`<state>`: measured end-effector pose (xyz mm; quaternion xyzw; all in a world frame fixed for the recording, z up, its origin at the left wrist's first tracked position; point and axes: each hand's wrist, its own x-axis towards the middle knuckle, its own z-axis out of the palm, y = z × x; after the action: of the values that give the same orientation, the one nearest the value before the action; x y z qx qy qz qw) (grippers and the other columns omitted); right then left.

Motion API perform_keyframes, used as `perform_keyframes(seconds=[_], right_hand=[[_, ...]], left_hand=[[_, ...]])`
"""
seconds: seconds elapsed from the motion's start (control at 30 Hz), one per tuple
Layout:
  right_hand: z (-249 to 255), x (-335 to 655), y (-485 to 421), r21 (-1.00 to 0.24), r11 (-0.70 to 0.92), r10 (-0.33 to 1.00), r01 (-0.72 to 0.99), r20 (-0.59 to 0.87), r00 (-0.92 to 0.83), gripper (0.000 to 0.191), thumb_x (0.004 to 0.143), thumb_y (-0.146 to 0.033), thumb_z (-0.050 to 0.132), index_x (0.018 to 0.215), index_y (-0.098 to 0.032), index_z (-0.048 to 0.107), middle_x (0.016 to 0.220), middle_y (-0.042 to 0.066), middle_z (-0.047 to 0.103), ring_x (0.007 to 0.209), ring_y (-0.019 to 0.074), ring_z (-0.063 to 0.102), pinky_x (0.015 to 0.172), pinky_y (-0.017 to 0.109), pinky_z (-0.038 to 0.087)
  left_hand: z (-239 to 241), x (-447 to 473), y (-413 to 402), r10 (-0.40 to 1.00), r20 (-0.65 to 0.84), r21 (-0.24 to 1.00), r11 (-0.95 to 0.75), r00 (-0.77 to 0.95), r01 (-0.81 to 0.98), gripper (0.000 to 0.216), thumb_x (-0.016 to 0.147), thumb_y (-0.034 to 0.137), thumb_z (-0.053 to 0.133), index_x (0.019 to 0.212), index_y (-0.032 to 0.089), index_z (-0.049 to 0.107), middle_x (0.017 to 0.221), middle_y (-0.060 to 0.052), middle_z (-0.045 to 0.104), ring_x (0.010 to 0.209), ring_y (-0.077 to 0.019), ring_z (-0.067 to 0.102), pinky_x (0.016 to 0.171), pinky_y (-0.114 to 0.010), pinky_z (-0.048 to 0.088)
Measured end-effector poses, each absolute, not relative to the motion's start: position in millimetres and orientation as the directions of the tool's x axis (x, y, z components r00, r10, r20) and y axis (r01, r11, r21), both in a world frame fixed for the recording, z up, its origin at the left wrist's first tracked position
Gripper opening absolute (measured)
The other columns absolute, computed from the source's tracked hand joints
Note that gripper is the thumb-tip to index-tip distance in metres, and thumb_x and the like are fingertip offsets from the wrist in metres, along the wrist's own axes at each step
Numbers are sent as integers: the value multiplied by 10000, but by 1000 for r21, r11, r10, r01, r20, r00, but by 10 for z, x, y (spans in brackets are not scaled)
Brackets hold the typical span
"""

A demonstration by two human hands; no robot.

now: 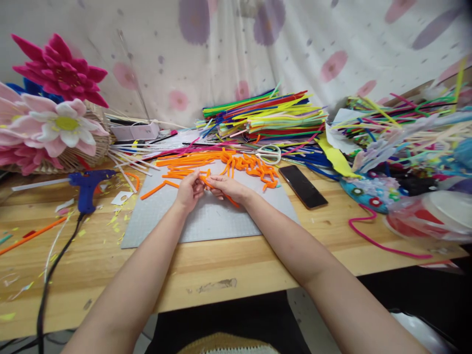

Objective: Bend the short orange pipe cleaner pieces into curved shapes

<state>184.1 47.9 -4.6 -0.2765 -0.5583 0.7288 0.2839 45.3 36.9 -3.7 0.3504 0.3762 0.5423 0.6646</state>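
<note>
"What is being held by the fingers (199, 189)?"

"One orange fuzzy stick (209, 183) is being pinched by the left hand (189, 191) and the right hand (227, 188), close together over the gray mat (228, 226)."

"And what is being seen around them?"

"More orange sticks (190, 160) are being seen lying straight behind the hands, and wavy orange pieces (254, 166) are lying to their right."

"Is anything else being carried by the tabletop (201, 265)?"

"A blue glue gun (87, 191) is being carried on the left (its black cord (41, 305) is running toward the near edge), and a dark phone (304, 187) is lying just right of the mat."
</note>
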Motion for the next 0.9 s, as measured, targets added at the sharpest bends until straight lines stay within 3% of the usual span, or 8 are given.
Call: perform_keyframes(seconds=[0.33,0.57,0.9], right_hand=[[-67,1837,504,-954,-275,668,-118,-101,-737,258,799,-405,511,724,-170,435,479,-94,274,391,35,213,386,163,231],[-89,1835,479,-987,-147,724,-69,-60,-688,289,792,-442,503,732,-163,456,490,-88,279,409,40,240,395,163,254],[-97,1876,459,-997,-73,655,28,-69,-752,352,786,-507,485,758,-156,472,522,-83,264,432,40,247,415,165,281]], left_hand=[[-29,390,368,958,-165,816,267,236,-513,288,675,245,638,558,153,392,359,108,264,286,3,158,285,-114,111],[-62,335,400,964,-117,916,197,237,-350,328,696,390,620,571,151,434,370,90,301,299,-8,212,301,-125,150],[-7,240,391,939,-148,963,208,311,-171,319,596,303,682,495,154,419,364,85,306,281,3,192,282,-145,103]])
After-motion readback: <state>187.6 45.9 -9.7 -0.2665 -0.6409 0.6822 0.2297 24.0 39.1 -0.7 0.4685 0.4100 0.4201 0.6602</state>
